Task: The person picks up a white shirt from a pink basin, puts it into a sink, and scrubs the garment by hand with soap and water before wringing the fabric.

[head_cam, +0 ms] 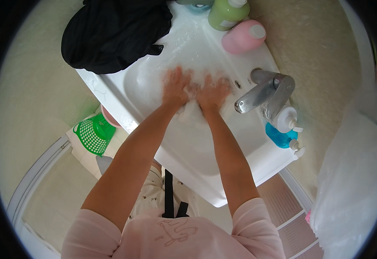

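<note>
Both my hands are down in cloudy, sudsy water in a white washbasin (188, 155). My left hand (176, 87) has its fingers partly under the foam, and my right hand (215, 92) is close beside it with its fingers spread. Between and below the hands something pale shows in the water, too blurred to name; whether either hand grips it is hidden. A metal lever faucet (266, 90) stands to the right of my right hand. A heap of black cloth (117, 35) lies on the basin's upper left rim.
Green (228, 14) and pink bottles (243, 37) stand at the basin's top right. A white pump bottle (285, 119) and a blue pump bottle (280, 136) are below the faucet. A green perforated basket (96, 134) sits lower left; a translucent plastic sheet (353, 181) hangs at right.
</note>
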A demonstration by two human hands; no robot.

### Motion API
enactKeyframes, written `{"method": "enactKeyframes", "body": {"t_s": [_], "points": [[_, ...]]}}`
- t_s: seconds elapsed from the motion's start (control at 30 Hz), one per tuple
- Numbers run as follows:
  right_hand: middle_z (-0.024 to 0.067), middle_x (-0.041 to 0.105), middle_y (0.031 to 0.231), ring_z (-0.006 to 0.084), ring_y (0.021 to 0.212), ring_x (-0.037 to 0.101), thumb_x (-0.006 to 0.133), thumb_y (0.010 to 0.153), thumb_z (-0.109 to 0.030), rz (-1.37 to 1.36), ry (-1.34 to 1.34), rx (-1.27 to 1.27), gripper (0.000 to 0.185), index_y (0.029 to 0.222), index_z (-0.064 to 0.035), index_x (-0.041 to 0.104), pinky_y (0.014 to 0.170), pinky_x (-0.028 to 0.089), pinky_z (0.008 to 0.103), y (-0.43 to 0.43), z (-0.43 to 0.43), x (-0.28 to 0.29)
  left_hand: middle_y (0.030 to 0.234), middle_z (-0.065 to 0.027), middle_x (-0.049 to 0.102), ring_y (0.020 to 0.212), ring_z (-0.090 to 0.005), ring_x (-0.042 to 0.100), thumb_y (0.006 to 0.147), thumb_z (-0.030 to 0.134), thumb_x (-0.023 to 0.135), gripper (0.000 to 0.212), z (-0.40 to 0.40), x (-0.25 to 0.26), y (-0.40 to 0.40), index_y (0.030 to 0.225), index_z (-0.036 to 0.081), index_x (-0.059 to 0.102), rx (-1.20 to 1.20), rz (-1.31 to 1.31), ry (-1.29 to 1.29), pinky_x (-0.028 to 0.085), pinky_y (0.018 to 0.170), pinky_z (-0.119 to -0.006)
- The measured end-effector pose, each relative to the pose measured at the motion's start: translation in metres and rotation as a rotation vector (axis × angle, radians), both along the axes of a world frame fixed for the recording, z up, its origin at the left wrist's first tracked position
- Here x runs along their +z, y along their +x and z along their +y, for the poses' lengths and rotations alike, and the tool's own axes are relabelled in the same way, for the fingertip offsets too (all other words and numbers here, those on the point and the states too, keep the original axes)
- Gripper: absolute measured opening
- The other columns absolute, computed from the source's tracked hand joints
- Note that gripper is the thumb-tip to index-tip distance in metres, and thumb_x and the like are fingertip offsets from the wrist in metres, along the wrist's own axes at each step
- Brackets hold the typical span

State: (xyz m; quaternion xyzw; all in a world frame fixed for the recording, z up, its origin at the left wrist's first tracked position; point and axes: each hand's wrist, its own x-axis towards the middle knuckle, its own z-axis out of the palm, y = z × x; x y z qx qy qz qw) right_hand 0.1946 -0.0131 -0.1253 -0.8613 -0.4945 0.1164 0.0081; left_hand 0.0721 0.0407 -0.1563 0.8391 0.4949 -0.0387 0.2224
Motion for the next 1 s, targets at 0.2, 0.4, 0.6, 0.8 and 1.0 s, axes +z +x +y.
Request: {"method": "enactKeyframes", "body": {"t_s": [0.2,0.4,0.6,0.8,1.0], "points": [[0.0152,0.028,0.155,0.0352,0.137,0.033,0.06,0.087,-0.042,0.012,0.125,0.181,0.057,0.138,-0.0184,0.05,0.109,0.026,0.0529,0.026,-0.03,0.023,0.156,-0.0143,0.028,0.143,-0.0416,0.021,0.09,0.054,0.05,0.066,0.014,0.054,0.022,0.148,0.024,0.039,-0.052,0.189,-0.216,0.014,0.117,-0.051],[0.0153,0.053,0.135,0.0348,0.126,0.046,0.071,0.08,-0.03,0.162,0.478,-0.566,0.074,0.145,-0.0099,0.041,0.104,0.034,0.0455,0.012,-0.104,0.018,0.145,-0.0133,0.042,0.134,-0.0338,0.037,0.081,0.056,0.059,0.072,0.034,0.112,0.007,0.143,0.021,0.045,-0.026,0.265,-0.384,0.028,0.11,-0.051],[0.0131,0.052,0.133,0.0278,0.116,0.052,0.071,0.077,-0.016,1.507,0.656,-1.158,0.086,0.151,-0.0123,0.027,0.098,0.042,0.0398,-0.028,-0.068,0.039,0.143,-0.0123,0.043,0.131,-0.0314,0.041,0.088,0.049,0.061,0.068,0.016,0.063,0.035,0.144,0.017,0.04,0.504,-0.714,-1.028,0.033,0.109,-0.046],[0.0134,0.06,0.107,0.0281,0.097,0.059,0.074,0.078,-0.022,0.795,0.676,-0.5,0.052,0.124,-0.0061,0.056,0.081,0.05,0.0402,-0.086,-0.07,0.113,0.147,-0.0094,0.04,0.121,-0.0255,0.053,0.102,0.03,0.046,0.048,-0.038,0.065,0.018,0.145,0.01,0.035,0.706,-1.565,-1.514,0.036,0.11,-0.038],[0.0166,0.061,0.079,0.0369,0.078,0.061,0.071,0.083,-0.032,0.4,0.646,-0.506,0.029,0.09,-0.0035,0.07,0.069,0.05,0.0459,-0.046,-0.04,0.11,0.128,-0.0099,0.058,0.112,-0.0235,0.06,0.101,0.034,0.048,0.042,-0.034,0.087,-0.015,0.132,0.006,0.051,0.731,-1.282,-1.498,0.045,0.103,-0.036]]}}
